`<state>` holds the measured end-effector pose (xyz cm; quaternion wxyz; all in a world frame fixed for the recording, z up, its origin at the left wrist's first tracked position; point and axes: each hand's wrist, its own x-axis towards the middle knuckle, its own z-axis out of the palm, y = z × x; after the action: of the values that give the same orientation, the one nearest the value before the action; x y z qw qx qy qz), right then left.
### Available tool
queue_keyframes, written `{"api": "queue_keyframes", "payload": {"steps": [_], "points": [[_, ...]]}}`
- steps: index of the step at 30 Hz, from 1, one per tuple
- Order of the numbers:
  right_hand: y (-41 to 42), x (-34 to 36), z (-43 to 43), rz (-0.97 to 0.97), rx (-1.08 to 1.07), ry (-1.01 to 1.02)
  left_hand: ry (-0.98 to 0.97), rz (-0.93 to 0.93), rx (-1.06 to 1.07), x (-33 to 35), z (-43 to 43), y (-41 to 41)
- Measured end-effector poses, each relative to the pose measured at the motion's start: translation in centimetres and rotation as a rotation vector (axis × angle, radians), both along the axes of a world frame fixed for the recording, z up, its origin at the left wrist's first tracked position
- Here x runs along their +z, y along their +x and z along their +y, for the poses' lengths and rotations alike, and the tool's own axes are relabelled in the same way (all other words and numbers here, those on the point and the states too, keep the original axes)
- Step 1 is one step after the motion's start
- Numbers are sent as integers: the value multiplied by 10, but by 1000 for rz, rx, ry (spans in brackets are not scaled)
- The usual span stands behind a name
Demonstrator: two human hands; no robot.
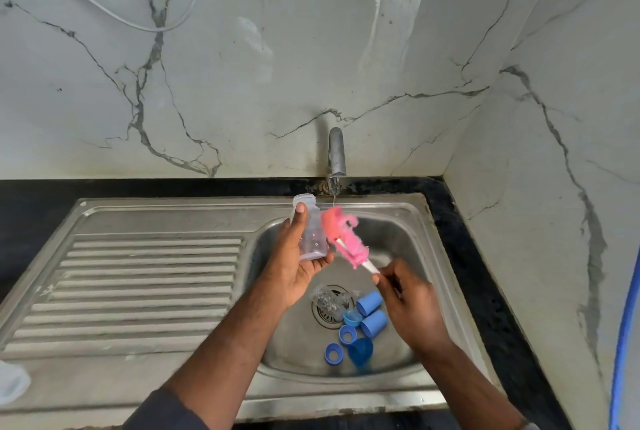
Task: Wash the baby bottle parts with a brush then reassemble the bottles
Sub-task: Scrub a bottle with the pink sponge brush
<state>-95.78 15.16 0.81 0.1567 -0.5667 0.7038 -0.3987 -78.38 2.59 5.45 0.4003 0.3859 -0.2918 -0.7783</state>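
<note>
Your left grip (pixel 294 266) holds the clear bottle (pixel 311 237) in the middle of the frame, with fingers curled round it and its mouth pointing up. Your right grip (pixel 408 305) pinches the white handle of the pink brush (pixel 341 239). The fluffy brush head is just beside the bottle. Blue caps (pixel 369 303) and rings (pixel 347 334) lie lower down in the sink (pixel 398 232), by the drain.

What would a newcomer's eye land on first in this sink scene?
The bright pink brush, pinched by its white handle in the right hand, stands out over the steel sink, next to the clear bottle held in the left hand. Below them, blue caps and rings lie clustered by the drain.
</note>
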Motion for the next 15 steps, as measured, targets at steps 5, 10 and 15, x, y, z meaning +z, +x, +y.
{"api": "queue_keyframes", "payload": {"steps": [5, 10, 15], "points": [[4, 3, 2, -25, 89, 3, -43, -31, -39, -4, -3, 9], [6, 6, 2, -36, 27, 8, -25, -5, -62, -4, -2, 16], [14, 6, 3, -54, -6, 12, -28, 37, -98, -3, -4, 22]]}}
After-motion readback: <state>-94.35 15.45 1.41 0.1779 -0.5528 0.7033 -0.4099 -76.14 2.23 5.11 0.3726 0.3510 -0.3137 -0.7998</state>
